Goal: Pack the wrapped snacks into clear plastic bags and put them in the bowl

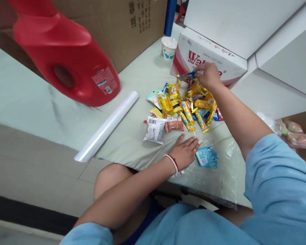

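My right hand pinches a small blue snack packet over the back of a heap of wrapped snacks, mostly yellow. My left hand lies flat with its fingers spread on a clear plastic bag at the table's near edge. Light-blue packets rest in or under that bag, just right of the left fingertips; I cannot tell which. In front of the heap sit a white packet and a brown one.
A large red jug and a rolled white sheet occupy the left side. Behind stand a brown carton, a paper cup and a white-and-red box. Bagged food is in a carton at right.
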Demonstrator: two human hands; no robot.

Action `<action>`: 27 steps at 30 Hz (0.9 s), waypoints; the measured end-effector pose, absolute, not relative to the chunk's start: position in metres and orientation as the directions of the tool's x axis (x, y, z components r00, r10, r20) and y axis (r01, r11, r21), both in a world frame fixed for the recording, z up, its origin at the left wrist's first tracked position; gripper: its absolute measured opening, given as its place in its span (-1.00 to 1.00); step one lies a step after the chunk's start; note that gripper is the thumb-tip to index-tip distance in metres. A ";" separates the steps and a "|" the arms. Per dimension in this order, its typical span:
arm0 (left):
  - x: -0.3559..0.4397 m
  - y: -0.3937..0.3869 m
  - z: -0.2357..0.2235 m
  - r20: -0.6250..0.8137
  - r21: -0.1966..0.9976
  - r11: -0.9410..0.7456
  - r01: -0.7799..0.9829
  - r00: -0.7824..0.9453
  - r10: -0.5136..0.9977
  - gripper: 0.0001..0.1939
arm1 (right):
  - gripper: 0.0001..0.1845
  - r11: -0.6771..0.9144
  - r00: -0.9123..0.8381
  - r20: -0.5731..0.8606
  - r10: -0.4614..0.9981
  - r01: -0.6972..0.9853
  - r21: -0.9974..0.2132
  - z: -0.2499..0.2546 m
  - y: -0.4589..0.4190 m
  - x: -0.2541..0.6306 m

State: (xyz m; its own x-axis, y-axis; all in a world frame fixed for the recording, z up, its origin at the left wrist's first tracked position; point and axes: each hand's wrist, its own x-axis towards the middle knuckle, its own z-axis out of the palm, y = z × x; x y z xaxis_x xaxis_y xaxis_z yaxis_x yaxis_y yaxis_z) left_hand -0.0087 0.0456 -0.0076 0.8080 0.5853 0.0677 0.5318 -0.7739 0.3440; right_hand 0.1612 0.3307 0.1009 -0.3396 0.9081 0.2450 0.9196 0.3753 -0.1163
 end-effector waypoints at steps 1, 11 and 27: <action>-0.009 0.046 -0.006 0.055 0.354 -0.767 0.535 0.807 0.588 -0.45 | -0.62 0.379 -0.305 0.308 0.901 0.900 -0.217 0.109 0.308 0.170; -0.005 0.044 -0.001 0.090 0.326 -0.775 0.541 0.798 0.595 -0.50 | -0.78 0.056 -0.050 0.030 0.998 0.674 -0.736 0.090 0.086 0.242; -0.012 0.058 -0.010 -0.016 0.349 -0.792 0.500 0.849 0.529 -0.32 | -0.56 0.409 -0.489 -0.143 0.860 0.830 -0.378 0.048 0.111 0.209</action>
State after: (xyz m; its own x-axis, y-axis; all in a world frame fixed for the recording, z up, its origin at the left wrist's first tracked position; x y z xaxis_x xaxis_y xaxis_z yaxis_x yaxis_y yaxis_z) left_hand -0.0117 0.0583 -0.0104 0.8486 0.5287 -0.0162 0.5003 -0.7922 0.3495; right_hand 0.2087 0.1113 0.0480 -0.4892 0.8604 -0.1427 0.8302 0.4093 -0.3783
